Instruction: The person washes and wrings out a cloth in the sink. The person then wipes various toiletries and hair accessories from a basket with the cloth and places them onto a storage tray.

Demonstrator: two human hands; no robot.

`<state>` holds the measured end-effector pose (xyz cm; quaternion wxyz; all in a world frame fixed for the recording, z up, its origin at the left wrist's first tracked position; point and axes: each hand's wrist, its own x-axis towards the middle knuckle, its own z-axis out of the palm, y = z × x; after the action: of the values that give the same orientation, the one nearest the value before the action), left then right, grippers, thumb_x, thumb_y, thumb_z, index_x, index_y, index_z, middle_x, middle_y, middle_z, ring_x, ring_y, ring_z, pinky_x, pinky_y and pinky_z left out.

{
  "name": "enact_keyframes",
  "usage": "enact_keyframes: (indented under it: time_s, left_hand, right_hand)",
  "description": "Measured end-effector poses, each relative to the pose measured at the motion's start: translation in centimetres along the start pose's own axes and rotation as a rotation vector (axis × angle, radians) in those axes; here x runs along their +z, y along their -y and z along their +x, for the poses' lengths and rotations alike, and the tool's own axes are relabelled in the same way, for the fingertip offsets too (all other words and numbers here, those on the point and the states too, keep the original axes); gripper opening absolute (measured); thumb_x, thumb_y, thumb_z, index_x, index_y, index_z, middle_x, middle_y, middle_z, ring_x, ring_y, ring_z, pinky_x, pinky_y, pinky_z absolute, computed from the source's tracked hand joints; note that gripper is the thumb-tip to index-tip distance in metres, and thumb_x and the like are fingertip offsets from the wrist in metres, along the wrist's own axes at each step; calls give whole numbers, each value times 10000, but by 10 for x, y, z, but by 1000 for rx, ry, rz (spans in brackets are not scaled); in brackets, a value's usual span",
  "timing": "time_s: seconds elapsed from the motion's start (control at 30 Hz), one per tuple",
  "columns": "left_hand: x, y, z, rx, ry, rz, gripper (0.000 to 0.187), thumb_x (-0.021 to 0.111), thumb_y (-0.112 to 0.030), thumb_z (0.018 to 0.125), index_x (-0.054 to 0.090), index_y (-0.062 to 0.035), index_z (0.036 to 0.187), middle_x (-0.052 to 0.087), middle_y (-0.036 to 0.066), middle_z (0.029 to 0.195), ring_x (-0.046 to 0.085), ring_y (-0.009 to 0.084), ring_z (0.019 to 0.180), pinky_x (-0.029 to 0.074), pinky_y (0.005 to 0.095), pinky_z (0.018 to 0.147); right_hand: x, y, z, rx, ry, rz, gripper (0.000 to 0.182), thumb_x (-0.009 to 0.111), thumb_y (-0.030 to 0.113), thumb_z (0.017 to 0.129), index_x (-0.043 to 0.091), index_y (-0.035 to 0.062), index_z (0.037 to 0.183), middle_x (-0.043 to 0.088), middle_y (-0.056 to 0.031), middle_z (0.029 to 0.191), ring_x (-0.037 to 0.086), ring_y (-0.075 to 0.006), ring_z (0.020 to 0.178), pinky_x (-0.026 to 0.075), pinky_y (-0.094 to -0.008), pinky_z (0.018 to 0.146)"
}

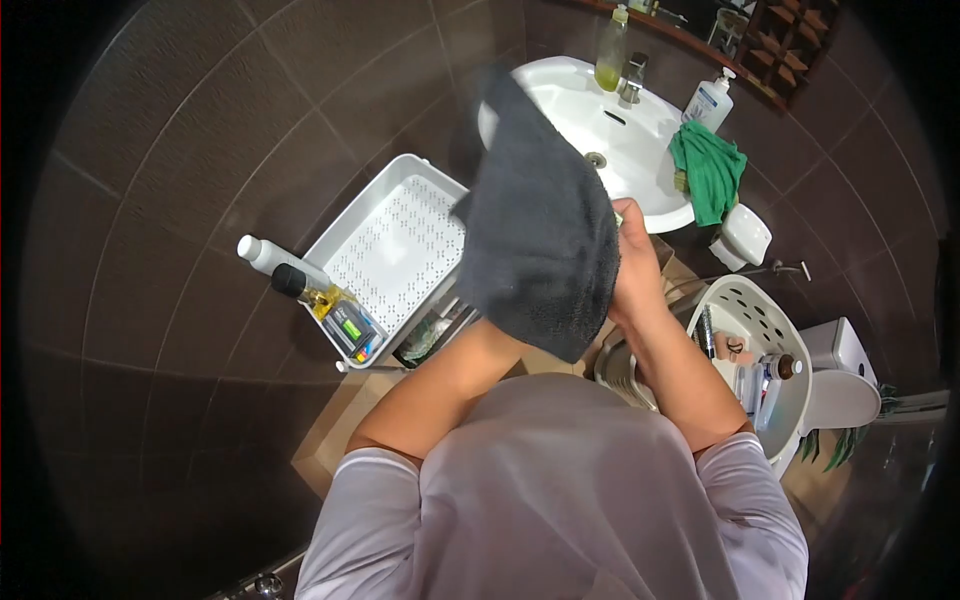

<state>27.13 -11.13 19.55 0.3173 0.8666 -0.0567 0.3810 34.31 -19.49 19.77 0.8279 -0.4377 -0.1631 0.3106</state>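
Note:
A dark grey cloth (545, 230) hangs in front of my chest, its upper left part blurred. My right hand (634, 262) is closed on the cloth's right edge, with a small bit of something pale green showing by the fingertips. The cloth hides my left hand; only the forearm and wrist show below its lower left edge. Behind the cloth is the white sink (640, 130), with a green cloth (708, 170) draped over its right rim. Left of the grey cloth stands a white tray (400, 255) with a perforated bottom.
Bottles (270, 255) and small packages fill the tray's lower left end. A soap bottle (611, 50) and a white pump bottle (709, 100) stand on the sink. At the right are a pale basket (800, 400) holding toiletries and a white toilet (840, 400).

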Motion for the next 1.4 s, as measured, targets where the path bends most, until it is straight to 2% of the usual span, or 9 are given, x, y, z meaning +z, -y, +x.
enact_keyframes:
  time_s: [0.13, 0.23, 0.27, 0.37, 0.67, 0.7, 0.8, 1.23, 1.4]
  left_hand:
    - [2, 17, -23, 225, 82, 767, 434, 496, -333, 856, 440, -59, 1188, 470, 69, 1147, 434, 198, 1089, 350, 318, 933]
    - [-26, -16, 17, -180, 1008, 494, 590, 281, -509, 902, 351, -63, 1281, 425, 75, 1246, 399, 178, 1139, 300, 327, 996]
    - [-20, -10, 13, -176, 1015, 492, 590, 281, -509, 902, 351, -63, 1281, 425, 75, 1246, 399, 178, 1139, 300, 327, 996]
    - [12, 20, -9, 123, 2, -199, 365, 540, -244, 808, 481, -15, 1086, 507, 147, 1019, 511, 269, 936, 416, 374, 788]
    - [-6, 14, 0, -24, 103, 872, 278, 514, -140, 756, 534, 93, 907, 512, 207, 804, 502, 344, 681, 413, 406, 542]
    - [-19, 0, 13, 271, 72, 1186, 345, 560, -145, 731, 514, 106, 963, 517, 238, 823, 521, 345, 724, 428, 376, 581]
    - [-27, -6, 32, 237, -86, 200, 429, 580, -172, 710, 499, 120, 1013, 521, 263, 837, 534, 341, 750, 434, 334, 613]
    - [-30, 2, 42, 194, 13, 482, 332, 571, -65, 618, 514, 108, 895, 507, 243, 885, 526, 353, 751, 449, 349, 636]
    - [-19, 14, 44, 296, -54, 403, 336, 606, -100, 571, 537, 86, 842, 500, 231, 816, 519, 346, 710, 449, 369, 604]
  right_hand:
    - [1, 25, 19, -165, -154, 61, 96, 442, 176, 920, 442, 83, 943, 539, -51, 891, 516, -119, 806, 450, -259, 701]
    - [-1, 24, 21, -171, -157, -124, 135, 445, 219, 920, 432, 86, 933, 508, -35, 861, 457, -103, 797, 399, -257, 727]
    - [-3, 16, 17, -139, -191, -279, 153, 448, 237, 920, 426, 86, 930, 493, -27, 849, 431, -95, 793, 380, -256, 731]
    - [0, 5, 12, -116, -91, -102, 131, 451, 221, 922, 418, 96, 906, 492, -17, 849, 420, -82, 794, 369, -242, 727]
    - [-4, 37, 27, -197, -85, 194, 132, 428, 195, 926, 422, 72, 971, 550, -78, 923, 570, -163, 815, 495, -309, 713]
    - [-7, 35, 30, -146, -92, 241, 139, 435, 201, 924, 415, 75, 978, 546, -69, 908, 566, -147, 786, 492, -289, 685]
    - [-18, 16, 38, -56, -57, 226, 139, 425, 206, 927, 418, 77, 979, 548, -76, 920, 568, -152, 796, 495, -293, 686]
    - [-19, 20, 33, -343, 89, -439, 122, 461, 209, 920, 422, 93, 918, 516, 7, 780, 467, -45, 658, 412, -190, 574]
    - [-10, 33, 26, -159, -15, -173, 136, 443, 217, 929, 408, 86, 919, 479, 25, 824, 408, -24, 756, 369, -176, 662]
